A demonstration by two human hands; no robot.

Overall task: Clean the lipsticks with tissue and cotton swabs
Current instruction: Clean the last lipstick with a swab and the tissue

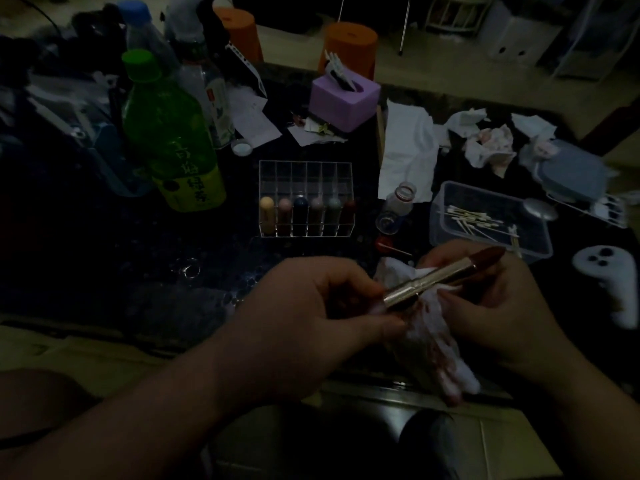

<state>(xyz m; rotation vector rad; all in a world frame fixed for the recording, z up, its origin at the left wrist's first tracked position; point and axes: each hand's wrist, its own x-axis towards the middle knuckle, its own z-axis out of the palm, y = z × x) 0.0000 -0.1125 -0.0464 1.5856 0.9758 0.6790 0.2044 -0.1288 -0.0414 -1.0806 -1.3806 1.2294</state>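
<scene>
Together, left hand (pixel 311 308) pinches the lipstick (pixel 434 276) base while right hand (pixel 505 306) grips the tissue (pixel 433 341).

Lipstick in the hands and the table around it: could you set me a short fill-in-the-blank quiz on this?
The clear acrylic organizer holds ____ lipsticks in its front row. The left hand holds a ____ metal lipstick tube. The right hand grips a stained ____ tissue round it. Missing words: six; gold; white.
</scene>
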